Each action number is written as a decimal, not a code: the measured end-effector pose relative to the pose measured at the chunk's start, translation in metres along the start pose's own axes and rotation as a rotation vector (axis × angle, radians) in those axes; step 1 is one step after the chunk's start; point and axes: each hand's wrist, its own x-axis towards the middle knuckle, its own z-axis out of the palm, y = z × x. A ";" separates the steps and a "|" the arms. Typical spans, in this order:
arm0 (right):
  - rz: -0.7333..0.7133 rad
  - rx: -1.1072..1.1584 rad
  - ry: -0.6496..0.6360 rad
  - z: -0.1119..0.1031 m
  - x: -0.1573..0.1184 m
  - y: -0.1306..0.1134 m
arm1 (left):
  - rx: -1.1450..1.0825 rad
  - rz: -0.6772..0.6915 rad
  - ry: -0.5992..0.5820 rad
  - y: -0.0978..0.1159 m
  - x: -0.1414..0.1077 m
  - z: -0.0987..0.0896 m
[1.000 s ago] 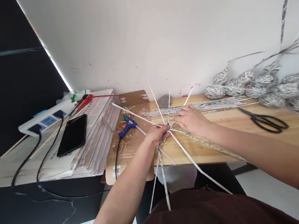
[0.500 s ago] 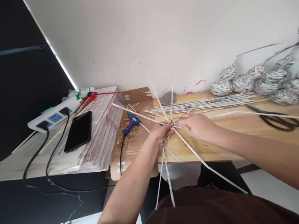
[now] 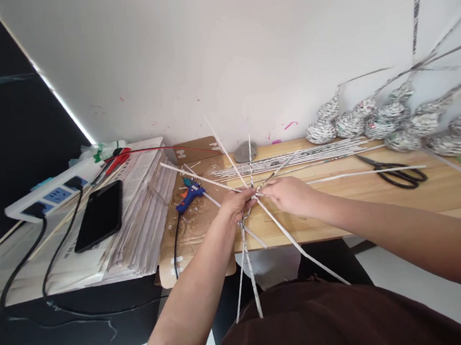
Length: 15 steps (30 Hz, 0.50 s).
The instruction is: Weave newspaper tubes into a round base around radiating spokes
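My left hand (image 3: 237,202) is closed on the crossing of several rolled-paper sticks (image 3: 284,228), which fan out from it in all directions. Close on its right, my right hand (image 3: 284,193) pinches a paper stick near that same crossing. The fingertips of both hands nearly meet. Some sticks point up toward the wall, and others hang down past the table edge to my lap. A long white stick (image 3: 362,173) runs out to the right behind my right forearm. The crossing itself is partly hidden by my fingers.
Behind my hands lies a bundle of paper sticks (image 3: 294,156) by a grey stone (image 3: 245,152). Black scissors (image 3: 399,174) and woven paper gourds (image 3: 349,125) are at right. A blue glue gun (image 3: 189,194), a newspaper stack (image 3: 145,203), a phone (image 3: 100,215) and a power strip (image 3: 57,192) are at left.
The camera view has turned to the right, so everything sits further left. Both hands keep their hold at the crossing, and the long white stick at right has shifted with them.
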 end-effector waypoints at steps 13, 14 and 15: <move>0.622 1.203 -0.039 0.005 0.033 0.014 | -0.001 0.013 -0.007 0.007 -0.003 0.002; 0.643 1.240 -0.042 0.004 0.034 0.013 | -0.002 0.009 -0.005 0.007 -0.003 0.001; 0.660 1.262 -0.044 0.002 0.034 0.012 | -0.003 0.005 -0.005 0.007 -0.003 0.000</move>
